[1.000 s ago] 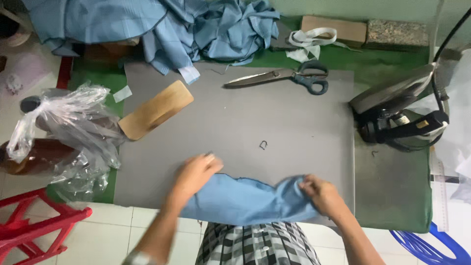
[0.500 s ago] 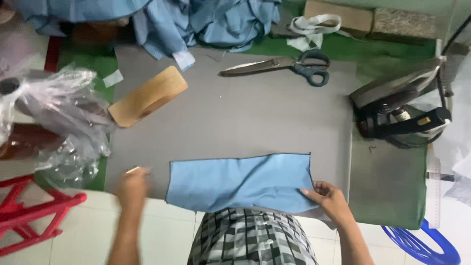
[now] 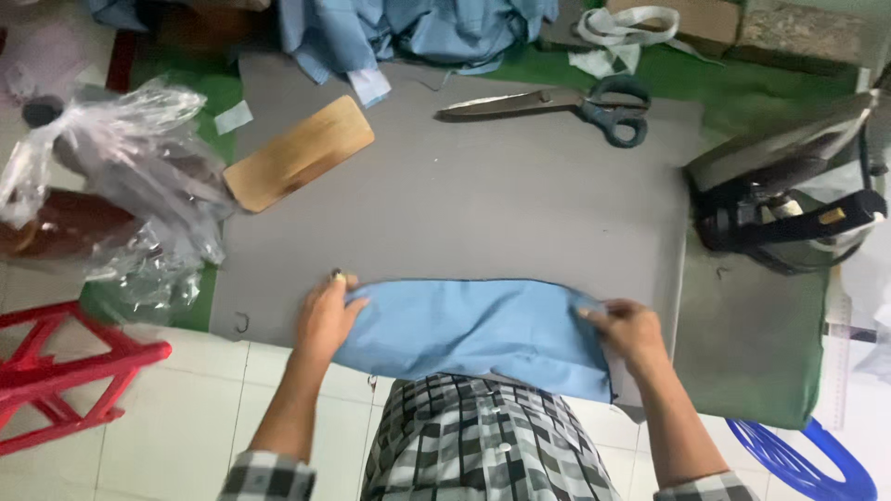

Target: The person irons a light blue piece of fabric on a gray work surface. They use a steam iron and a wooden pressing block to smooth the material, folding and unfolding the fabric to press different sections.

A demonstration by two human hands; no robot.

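- The left hand and right hand are each pinching closed on an end of a smooth, light blue fabric panel, which is lying flat at the near edge of the worktop.
- A grey felt-like mat is covering that worktop.
- A rounded wooden block is lying farther left.
- Steel tailor's shears are resting beyond.

Both forearms rise from six o'clock, bare below rolled checked cuffs. The left hand sits at about eight o'clock, fingers curled, its grip pinched closed, knuckles up. The right hand lies at four o'clock, fingers bent inward toward nine o'clock, grip likewise closed.
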